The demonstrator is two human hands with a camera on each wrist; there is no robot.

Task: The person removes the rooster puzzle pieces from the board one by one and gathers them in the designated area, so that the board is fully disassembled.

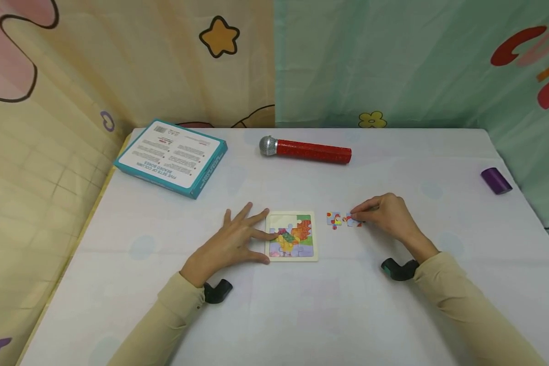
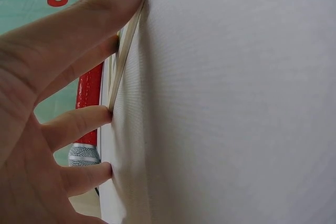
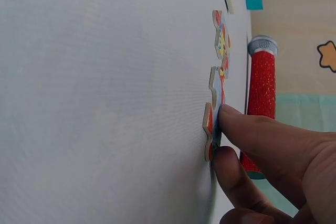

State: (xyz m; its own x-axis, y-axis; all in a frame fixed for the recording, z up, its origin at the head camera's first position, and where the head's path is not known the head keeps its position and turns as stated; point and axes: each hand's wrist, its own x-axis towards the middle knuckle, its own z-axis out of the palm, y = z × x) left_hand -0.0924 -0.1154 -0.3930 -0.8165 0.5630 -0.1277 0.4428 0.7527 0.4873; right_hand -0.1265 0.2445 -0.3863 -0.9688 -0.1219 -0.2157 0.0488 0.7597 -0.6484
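Observation:
A square jigsaw puzzle [image 1: 297, 249] in a pale wooden tray [image 1: 293, 259] lies on the table, its upper left part showing bare backing. My left hand [image 1: 233, 239] is spread beside it, thumb at the lower left corner and one finger reaching over the picture. In the left wrist view, fingertips [image 2: 102, 114] touch the tray's edge. To the right, thumb and forefinger of my right hand [image 1: 391, 218] pinch a blue and red puzzle piece [image 1: 351, 221], partly hidden by the fingertips. A colourful loose piece [image 1: 333, 219] lies just left of it, close to the tray.
A red toy microphone [image 1: 313, 151] with a silver head lies behind the puzzle. At the back left is a teal and white box [image 1: 174, 157]. A purple cylinder [image 1: 496, 181] lies near the right edge. Printed curtains [image 1: 375, 61] hang behind the white table [image 1: 302, 315].

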